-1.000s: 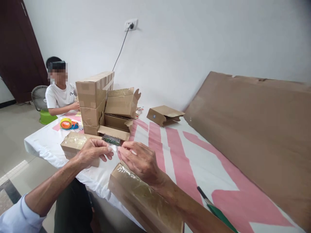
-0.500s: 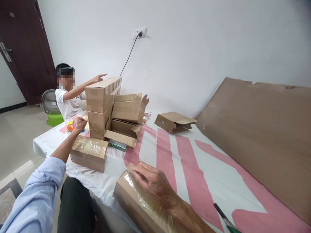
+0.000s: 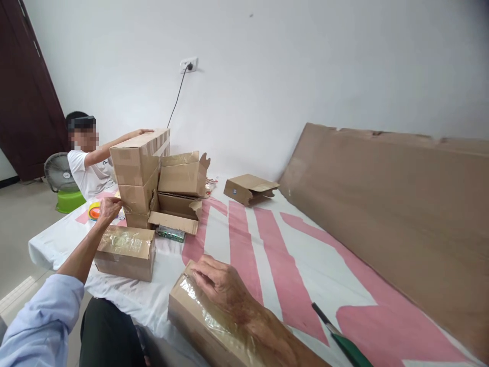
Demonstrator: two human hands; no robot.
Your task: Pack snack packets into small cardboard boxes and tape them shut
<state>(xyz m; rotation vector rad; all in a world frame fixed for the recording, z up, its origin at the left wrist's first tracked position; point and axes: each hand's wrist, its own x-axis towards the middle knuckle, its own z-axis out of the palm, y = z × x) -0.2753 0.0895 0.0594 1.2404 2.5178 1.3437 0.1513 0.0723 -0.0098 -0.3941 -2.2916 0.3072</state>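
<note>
Cardboard box (image 3: 191, 317) under right hand (image 3: 220, 285), left hand (image 3: 109, 208) beside stacked boxes (image 3: 130, 169), both hands curled, any grip unclear

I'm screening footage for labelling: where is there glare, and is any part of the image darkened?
In the head view, white glare streaks the glossy clear tape on the brown cardboard box beneath the right hand; in the head view, paler shine marks the top of the taped brown cardboard box farther left; in the head view, the extreme upper right corner darkens.
</note>
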